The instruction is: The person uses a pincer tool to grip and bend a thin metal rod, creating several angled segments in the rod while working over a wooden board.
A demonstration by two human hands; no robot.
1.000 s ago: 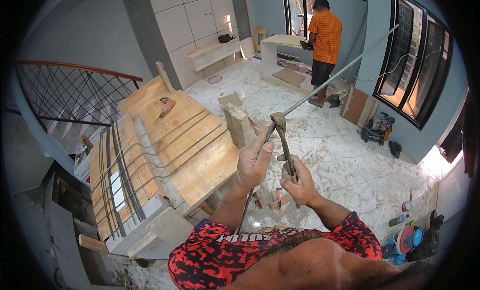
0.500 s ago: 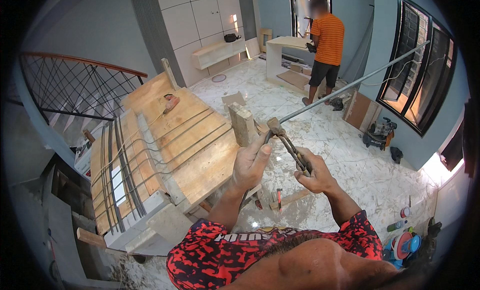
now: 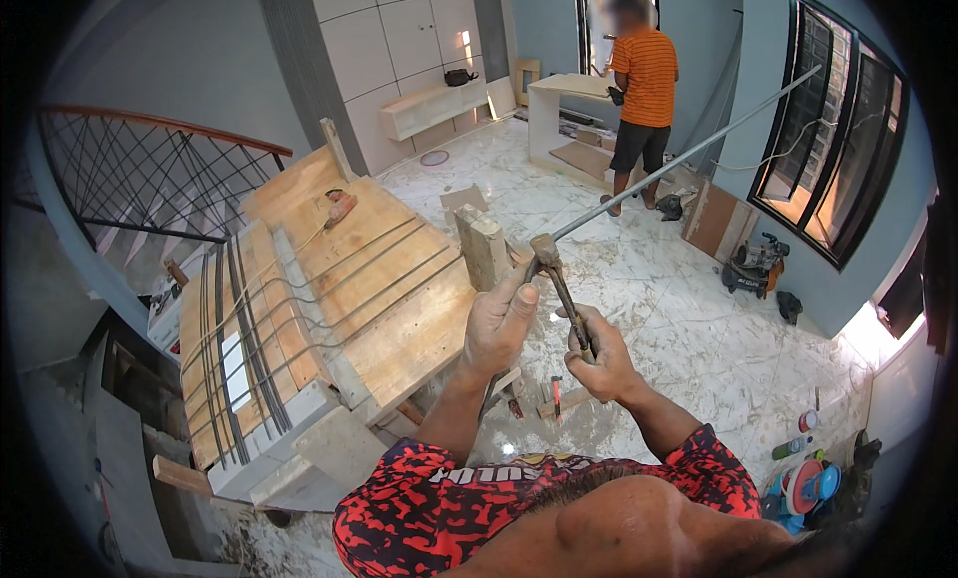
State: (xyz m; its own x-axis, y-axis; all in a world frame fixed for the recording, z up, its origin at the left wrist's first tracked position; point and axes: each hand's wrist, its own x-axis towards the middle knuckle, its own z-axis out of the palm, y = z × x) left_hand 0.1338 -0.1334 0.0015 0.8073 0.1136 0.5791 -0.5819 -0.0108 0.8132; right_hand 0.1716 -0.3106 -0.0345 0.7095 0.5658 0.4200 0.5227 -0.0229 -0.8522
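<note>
My right hand is closed around the dark, yellow-marked lower handle of a worn hand tool. A blocky tan head tops this tool, whose exact kind I cannot make out. Beside the head, my left hand is closed with its thumb up; a dark curved rod runs into its fingers. From the tool's head a long grey metal rod slants away to the upper right, toward the window. How rod and head join is too small to tell.
To the left, a plywood-topped bench carries steel bars and a red power tool. A wooden post stands near my hands. Someone in an orange shirt works by a white cabinet. A compressor-like machine sits under the window.
My right hand has shifted slightly left and down, swinging the tool's handle more upright. The long rod's far end has dropped left. My left hand has barely moved.
</note>
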